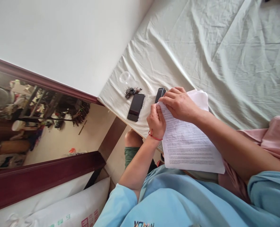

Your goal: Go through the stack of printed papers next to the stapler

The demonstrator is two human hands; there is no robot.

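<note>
A stack of printed paper sheets (pixel 189 142) lies over the edge of the cloth-covered surface, close to my body. My left hand (pixel 157 120), with a red string round its wrist, is closed on the sheets' upper left corner, thumb on top. Bent across that same corner, the fingers of my right hand (pixel 177 102) press on the paper. Just beyond my fingers is a black stapler (pixel 160 94), partly hidden by my hands. A black phone (pixel 136 107) rests to the left of it.
Beside the phone are a bunch of keys (pixel 131 91) and a clear round plastic piece (pixel 125 77). A pale wrinkled sheet (pixel 225 50) covers the surface. Pink cloth (pixel 277 135) lies at right. A mirror-like framed panel (pixel 59 123) and white sacks (pixel 71 205) are at left.
</note>
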